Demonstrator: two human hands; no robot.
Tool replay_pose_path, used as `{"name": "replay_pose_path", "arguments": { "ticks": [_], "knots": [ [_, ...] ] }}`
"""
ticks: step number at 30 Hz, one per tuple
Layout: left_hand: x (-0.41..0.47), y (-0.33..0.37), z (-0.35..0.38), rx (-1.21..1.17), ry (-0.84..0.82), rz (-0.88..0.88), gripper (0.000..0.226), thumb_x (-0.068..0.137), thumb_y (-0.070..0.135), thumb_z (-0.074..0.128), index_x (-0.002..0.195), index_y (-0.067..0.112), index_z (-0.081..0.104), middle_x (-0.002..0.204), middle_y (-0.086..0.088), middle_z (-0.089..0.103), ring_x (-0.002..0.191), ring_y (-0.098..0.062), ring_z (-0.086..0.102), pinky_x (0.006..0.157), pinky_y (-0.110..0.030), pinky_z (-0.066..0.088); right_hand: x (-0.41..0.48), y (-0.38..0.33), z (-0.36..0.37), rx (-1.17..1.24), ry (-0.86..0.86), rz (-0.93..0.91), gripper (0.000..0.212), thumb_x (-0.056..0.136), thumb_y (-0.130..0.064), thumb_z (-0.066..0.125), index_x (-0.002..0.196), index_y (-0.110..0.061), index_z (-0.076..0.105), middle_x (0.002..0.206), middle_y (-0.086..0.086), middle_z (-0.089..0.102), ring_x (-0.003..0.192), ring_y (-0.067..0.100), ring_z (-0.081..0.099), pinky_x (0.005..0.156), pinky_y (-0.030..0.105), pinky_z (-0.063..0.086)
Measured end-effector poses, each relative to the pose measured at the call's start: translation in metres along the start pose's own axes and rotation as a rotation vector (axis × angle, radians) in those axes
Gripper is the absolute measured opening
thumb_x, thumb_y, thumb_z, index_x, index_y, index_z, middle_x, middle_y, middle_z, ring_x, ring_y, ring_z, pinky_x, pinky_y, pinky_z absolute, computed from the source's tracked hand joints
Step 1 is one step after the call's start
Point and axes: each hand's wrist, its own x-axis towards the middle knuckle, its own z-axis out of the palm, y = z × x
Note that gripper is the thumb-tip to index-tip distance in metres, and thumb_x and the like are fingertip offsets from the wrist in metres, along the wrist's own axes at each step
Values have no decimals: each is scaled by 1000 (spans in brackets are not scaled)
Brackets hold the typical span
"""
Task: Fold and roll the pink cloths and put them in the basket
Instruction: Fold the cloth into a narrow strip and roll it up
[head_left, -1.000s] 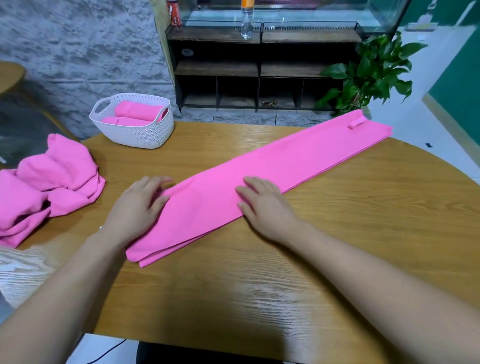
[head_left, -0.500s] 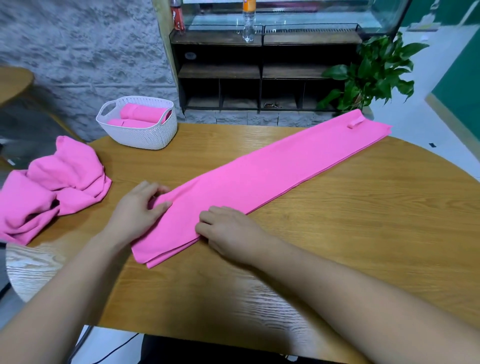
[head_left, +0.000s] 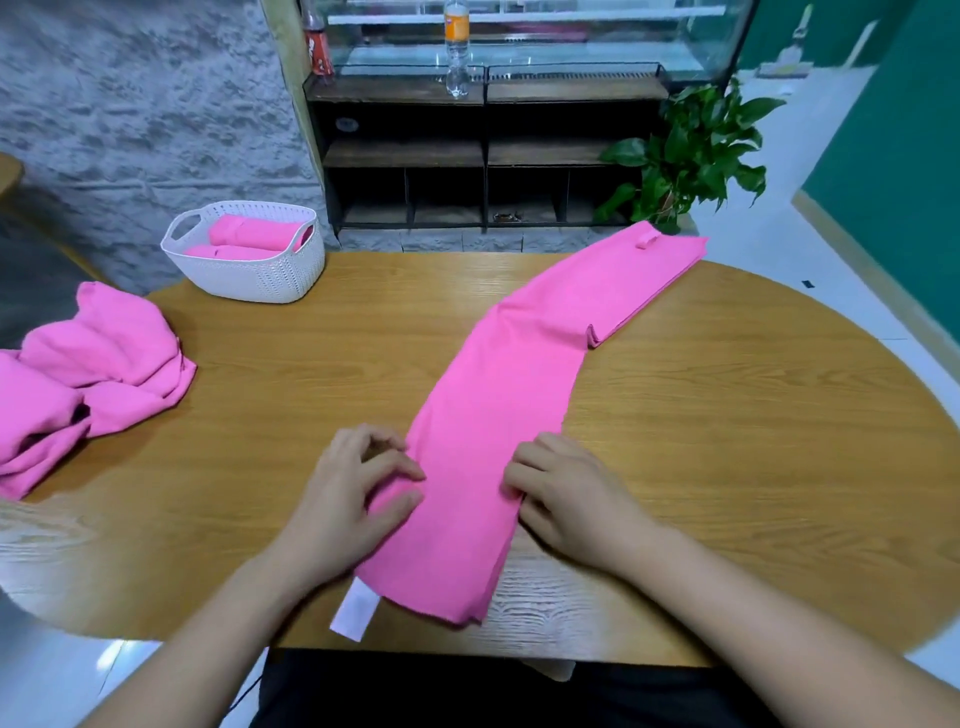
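Folded cloth (head_left: 498, 415) on the table (head_left: 727, 441), its near end between the left hand (head_left: 348, 499) and the right hand (head_left: 576, 499), which hold its left and right edges. From the hands the strip runs forward, then bends away to the right. A label (head_left: 356, 613) juts out beside the left wrist. Cloth heap (head_left: 88, 374): well left of the left hand. Basket (head_left: 239, 275): ahead and left of that hand, with rolled cloths (head_left: 254, 234) in it. Shelf unit (head_left: 405, 150): beyond the table, ahead of both hands.

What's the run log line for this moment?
folded cloth: bent strip on table, unrolled | left hand: grips its left edge | right hand: grips its right edge | basket: two rolled cloths
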Motion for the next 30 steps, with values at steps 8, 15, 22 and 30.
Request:
{"name": "replay_pose_path", "arguments": {
  "ticks": [8,15,22,30],
  "knots": [
    [-9,64,47,11,-34,187,15,93,40,72,106,34,72,127,13,56,124,-11,51,94,-45,45,-74,8,-30,55,51,244,15,82,-14,60,93,-24,59,95,-9,55,92,19,52,82,39,49],
    [-21,90,47,79,-142,211,30,92,51,68,119,38,69,123,19,52,123,-6,49,97,-42,42,-93,-25,-42,-18,24,348,23,86,-24,46,101,-30,63,108,-12,57,101,18,54,86,36,43],
    [-29,123,32,241,-372,141,42,80,60,75,113,39,62,114,17,51,119,-7,47,97,-36,37,-89,-77,-26,98,-109,252,21,90,-34,54,109,-30,62,108,-11,50,105,16,49,94,36,46],
    [-44,123,38,267,-402,125,58,68,45,84,118,41,56,120,16,44,119,-11,41,98,-38,39,-88,-79,-25,144,-114,277,57,72,-79,71,112,-39,61,109,-18,44,107,8,41,99,33,42]
  ]
}}
